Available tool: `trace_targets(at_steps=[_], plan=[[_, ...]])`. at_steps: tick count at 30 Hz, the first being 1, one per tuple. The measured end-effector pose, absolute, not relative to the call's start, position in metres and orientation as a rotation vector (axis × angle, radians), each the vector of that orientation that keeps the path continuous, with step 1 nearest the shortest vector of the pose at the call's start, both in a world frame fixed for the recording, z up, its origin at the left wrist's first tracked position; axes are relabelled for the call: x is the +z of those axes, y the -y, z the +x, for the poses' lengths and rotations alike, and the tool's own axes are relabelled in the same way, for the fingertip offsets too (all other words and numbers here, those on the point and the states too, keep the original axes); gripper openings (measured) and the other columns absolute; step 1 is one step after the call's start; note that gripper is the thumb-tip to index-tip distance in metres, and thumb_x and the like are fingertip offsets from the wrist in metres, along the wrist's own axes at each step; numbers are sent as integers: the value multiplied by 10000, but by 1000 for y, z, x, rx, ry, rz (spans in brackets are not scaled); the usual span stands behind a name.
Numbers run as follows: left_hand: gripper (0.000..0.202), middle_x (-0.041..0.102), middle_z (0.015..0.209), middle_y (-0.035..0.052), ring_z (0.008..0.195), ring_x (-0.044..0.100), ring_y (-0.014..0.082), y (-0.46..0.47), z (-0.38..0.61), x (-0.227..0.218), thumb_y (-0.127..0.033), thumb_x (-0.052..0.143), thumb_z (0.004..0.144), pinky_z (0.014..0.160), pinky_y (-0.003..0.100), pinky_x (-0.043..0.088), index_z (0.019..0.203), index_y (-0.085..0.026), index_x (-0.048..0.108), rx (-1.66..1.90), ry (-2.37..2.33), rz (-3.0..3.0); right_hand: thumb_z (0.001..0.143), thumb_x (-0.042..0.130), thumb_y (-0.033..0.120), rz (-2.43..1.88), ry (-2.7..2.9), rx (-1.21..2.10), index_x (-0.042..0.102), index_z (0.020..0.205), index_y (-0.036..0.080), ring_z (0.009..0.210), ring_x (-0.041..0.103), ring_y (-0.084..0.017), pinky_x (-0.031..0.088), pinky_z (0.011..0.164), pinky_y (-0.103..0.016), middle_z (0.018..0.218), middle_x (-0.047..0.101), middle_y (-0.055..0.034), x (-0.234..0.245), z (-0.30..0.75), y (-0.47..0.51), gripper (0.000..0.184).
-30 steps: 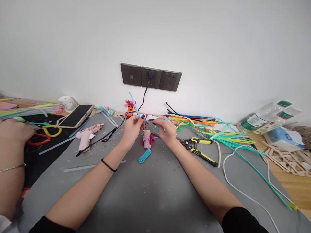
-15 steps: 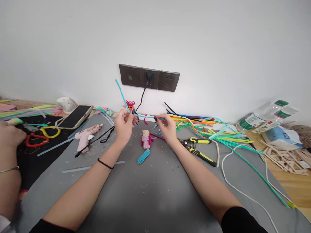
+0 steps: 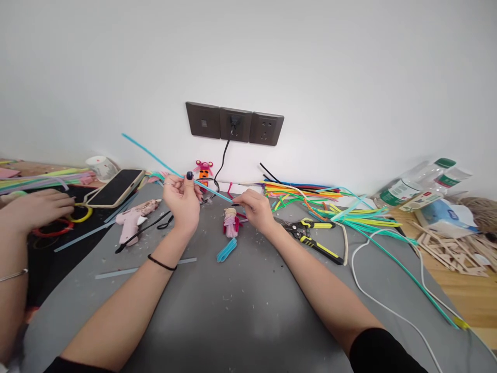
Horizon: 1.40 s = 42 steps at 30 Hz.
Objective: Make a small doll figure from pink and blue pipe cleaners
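Note:
A light blue pipe cleaner (image 3: pixel 149 154) stretches between my hands above the grey mat. My left hand (image 3: pixel 181 201) pinches it near the middle, and its free end points up to the left. At the other end, my right hand (image 3: pixel 254 208) pinches it between thumb and fingers. Below the hands lies a small pink and white pipe-cleaner figure (image 3: pixel 231 224). Just in front of that is a folded blue pipe-cleaner bundle (image 3: pixel 227 250). An orange and pink pipe-cleaner figure (image 3: pixel 204 173) stands by the wall.
Left are a pink glue gun (image 3: pixel 133 221), a phone (image 3: pixel 116 188) and a paper cup (image 3: pixel 101 168). A co-worker's hand (image 3: pixel 42 207) is near scissors (image 3: pixel 52 228). Right lie wire strippers (image 3: pixel 316 238), many pipe cleaners (image 3: pixel 359 223), a white cable (image 3: pixel 373 295) and plastic bottles (image 3: pixel 411 186).
The pipe cleaner was bent upward at my left hand and now runs straight on a slant. My left hand has moved left, my right hand slightly down. The co-worker's hand has moved right.

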<state>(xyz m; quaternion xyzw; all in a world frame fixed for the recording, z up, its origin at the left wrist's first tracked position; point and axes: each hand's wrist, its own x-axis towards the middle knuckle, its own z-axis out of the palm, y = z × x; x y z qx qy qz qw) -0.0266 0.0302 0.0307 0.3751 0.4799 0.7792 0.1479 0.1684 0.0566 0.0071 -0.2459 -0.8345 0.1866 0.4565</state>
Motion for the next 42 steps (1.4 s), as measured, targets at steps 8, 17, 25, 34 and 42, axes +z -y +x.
trace_targets(at_steps=[8, 17, 25, 34, 42], plan=[[503, 476, 554, -97, 416, 435, 53, -32, -29, 39, -555, 795, 766, 382, 188, 294, 780, -227, 414, 2176, -1265, 910, 1000, 447, 139, -607, 2118, 331, 720, 939, 223, 823, 636, -196, 505, 745, -307, 844, 710, -73, 1, 170, -62, 292], [478, 626, 764, 4, 533, 565, 98, -27, -28, 45, -638, 722, 815, 383, 207, 359, 793, -205, 519, 2111, -1260, 1061, 1011, 482, 197, -778, 1969, 359, 714, 985, 217, 899, 652, -215, 510, 830, -331, 901, 722, -76, -1, 175, -68, 235], [372, 577, 596, -30, 448, 508, 85, -16, -26, 45, -512, 738, 845, 428, 202, 417, 746, -193, 574, 2007, -1339, 1345, 994, 540, 196, -799, 2010, 317, 676, 1106, 197, 1020, 632, -246, 490, 912, -375, 1056, 719, -106, -3, 173, -69, 176], [225, 633, 786, 21, 631, 565, 120, -3, -2, 38, -381, 657, 869, 475, 205, 462, 755, -189, 629, 1742, -1427, 1740, 1047, 514, 310, -613, 2246, 240, 668, 1111, 196, 909, 574, -228, 449, 848, -358, 917, 662, -80, 7, 165, -55, 202], [287, 669, 871, 43, 703, 639, 140, -9, -7, 35, -469, 658, 880, 480, 193, 473, 883, -182, 669, 1688, -1506, 1681, 1068, 430, 234, -903, 2264, -103, 704, 1027, 202, 901, 508, -238, 400, 822, -364, 925, 618, -92, 27, 173, -60, 279]])
